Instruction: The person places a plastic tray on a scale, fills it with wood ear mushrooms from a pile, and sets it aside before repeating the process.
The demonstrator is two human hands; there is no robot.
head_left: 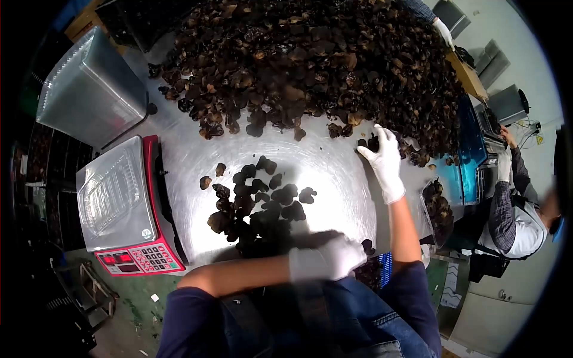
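Observation:
A big heap of dark wood ear mushrooms (310, 59) covers the far side of the metal table (334, 161). My right hand (387, 164), in a white glove, is at the near edge of this heap, thumb and fingers apart around a dark piece. A smaller scattered group of wood ears (242, 197) lies nearer to me. My left hand (331, 256), also gloved and smeared by motion, reaches across my body at the table's near edge. Just beyond its fingertips is a dark piece (368, 246), above a blue basket (385, 268) holding more dark pieces.
At the left stands a red weighing scale (134, 259) with a clear plastic tray on top. Behind it is a clear plastic bin (92, 89). A clear container of wood ears (437, 209) sits at right. A co-worker (516, 218) works by a blue machine (470, 152); another person's gloved hand (443, 31) shows top right.

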